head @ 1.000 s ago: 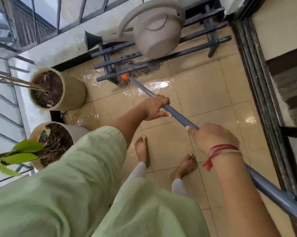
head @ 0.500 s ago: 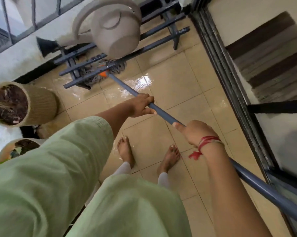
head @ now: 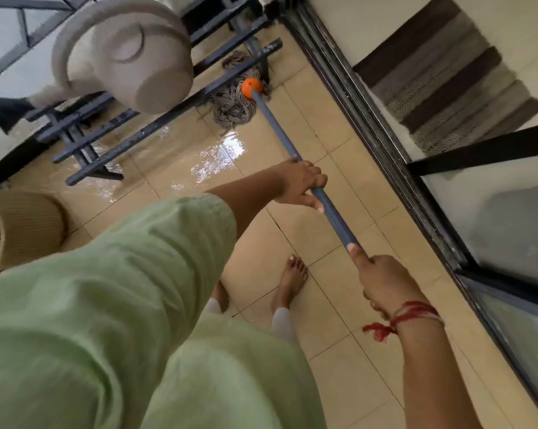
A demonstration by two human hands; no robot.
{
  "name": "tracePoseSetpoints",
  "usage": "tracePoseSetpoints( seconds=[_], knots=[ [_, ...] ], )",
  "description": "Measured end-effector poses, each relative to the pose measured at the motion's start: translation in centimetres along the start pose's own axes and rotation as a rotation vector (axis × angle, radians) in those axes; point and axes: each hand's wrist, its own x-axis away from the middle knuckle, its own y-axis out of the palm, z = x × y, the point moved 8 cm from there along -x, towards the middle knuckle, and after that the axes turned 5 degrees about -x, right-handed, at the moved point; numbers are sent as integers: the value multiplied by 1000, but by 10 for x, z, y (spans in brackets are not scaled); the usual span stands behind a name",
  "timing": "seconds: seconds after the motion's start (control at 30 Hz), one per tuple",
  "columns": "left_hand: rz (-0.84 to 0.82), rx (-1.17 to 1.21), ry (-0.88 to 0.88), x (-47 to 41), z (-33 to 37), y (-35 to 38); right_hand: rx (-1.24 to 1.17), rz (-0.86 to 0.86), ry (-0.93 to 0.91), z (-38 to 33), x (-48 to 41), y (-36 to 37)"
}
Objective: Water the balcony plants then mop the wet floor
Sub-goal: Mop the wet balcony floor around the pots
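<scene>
Gripping the mop handle, the left hand and right hand have fingers clenched around it; the mop head lies on the wet floor beside the rack.

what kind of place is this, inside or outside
Most likely a home balcony: a ribbed plant pot, a watering can on a metal rack, wet floor tiles, and a sliding door track leading into a room.
</scene>
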Motion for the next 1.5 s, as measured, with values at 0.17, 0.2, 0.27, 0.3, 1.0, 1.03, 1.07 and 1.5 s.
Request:
tracePoseSetpoints(
  seconds=[0.17,0.2,0.27,0.3,1.0,1.03,1.07,1.5],
  knots=[
    [100,131,-58,45,3,9,123,9,-32,-15,26,9],
    [126,164,-82,55,6,10,163,4,-36,-16,32,8],
    [194,243,-132,73,12,15,250,-4,-47,-22,43,3],
    [250,296,-162,85,13,18,305,-11,-63,-28,48,3],
    [835,845,-964,291,48,167,1070,-81,-578,-151,99,124],
    [847,850,-964,281,48,158,1088,-62,-584,-156,95,111],
    [854,858,-954,269,46,149,1106,-50,-573,-158,90,98],
    [678,679,-509,70,20,3,766,50,-160,-72,24,-87]
  ],
)
